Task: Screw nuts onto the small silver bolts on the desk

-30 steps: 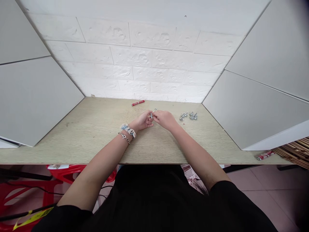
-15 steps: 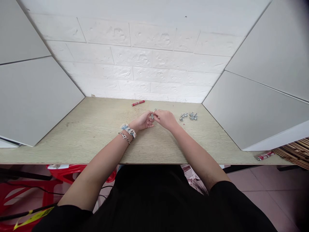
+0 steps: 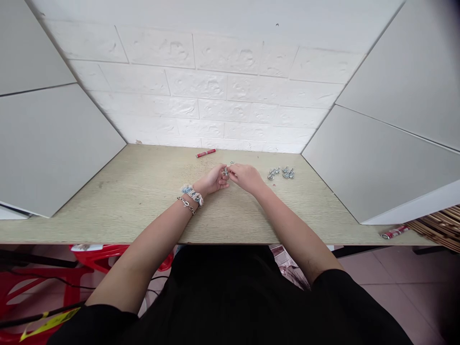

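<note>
My left hand point(image 3: 215, 178) is closed around a small silver metal bolt point(image 3: 226, 171), pinching it between thumb and fingers over the table. Close against it on the right, the fingers of my right hand point(image 3: 247, 177) are pressed together at the bolt's side. Whatever those fingertips hold is too small and hidden to make out. A small nut-like metal piece point(image 3: 232, 162) lies on the table just behind my right fingers. To the right rests a group of silver bolts point(image 3: 273, 173), with another cluster of bolts point(image 3: 288, 173) beside it.
A red tube point(image 3: 206, 153) lies near the white brick-patterned wall point(image 3: 212, 86). Grey panels point(image 3: 53, 153) flank the wooden table point(image 3: 143, 211) on both sides. At the right front edge are a second red tube point(image 3: 394, 232) and a wicker item point(image 3: 436, 225). Red stools point(image 3: 97, 258) stand below left.
The bolt between my fingers has shifted and turned slightly. Both hands stay in nearly the same place, and the bolts on the table have not moved.
</note>
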`<act>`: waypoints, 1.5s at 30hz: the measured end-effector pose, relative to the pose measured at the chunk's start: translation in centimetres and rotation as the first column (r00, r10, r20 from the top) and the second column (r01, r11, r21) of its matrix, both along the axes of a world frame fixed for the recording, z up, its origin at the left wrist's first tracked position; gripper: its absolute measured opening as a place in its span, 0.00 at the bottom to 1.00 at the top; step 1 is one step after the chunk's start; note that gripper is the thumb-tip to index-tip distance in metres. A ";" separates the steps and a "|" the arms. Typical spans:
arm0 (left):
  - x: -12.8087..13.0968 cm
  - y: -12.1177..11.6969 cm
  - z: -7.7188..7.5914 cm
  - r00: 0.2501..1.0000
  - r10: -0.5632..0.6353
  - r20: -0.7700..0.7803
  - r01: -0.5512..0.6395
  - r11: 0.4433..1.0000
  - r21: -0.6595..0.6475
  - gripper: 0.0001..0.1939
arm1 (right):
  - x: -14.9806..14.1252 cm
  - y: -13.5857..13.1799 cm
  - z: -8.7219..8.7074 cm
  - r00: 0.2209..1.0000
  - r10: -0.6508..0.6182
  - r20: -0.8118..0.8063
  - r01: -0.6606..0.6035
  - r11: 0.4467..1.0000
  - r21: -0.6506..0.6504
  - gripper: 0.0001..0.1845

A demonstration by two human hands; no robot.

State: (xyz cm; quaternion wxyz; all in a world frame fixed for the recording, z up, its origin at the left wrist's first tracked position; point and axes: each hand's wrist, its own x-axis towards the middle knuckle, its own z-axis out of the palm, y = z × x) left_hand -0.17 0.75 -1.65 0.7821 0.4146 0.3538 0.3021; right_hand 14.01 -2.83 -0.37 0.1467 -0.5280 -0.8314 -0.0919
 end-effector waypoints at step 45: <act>0.1 -0.5 0.3 0.996 -0.078 -0.053 0.081 0.996 0.042 0.14 | -0.1 0.0 0.0 0.996 -0.089 0.006 0.089 0.995 0.054 0.15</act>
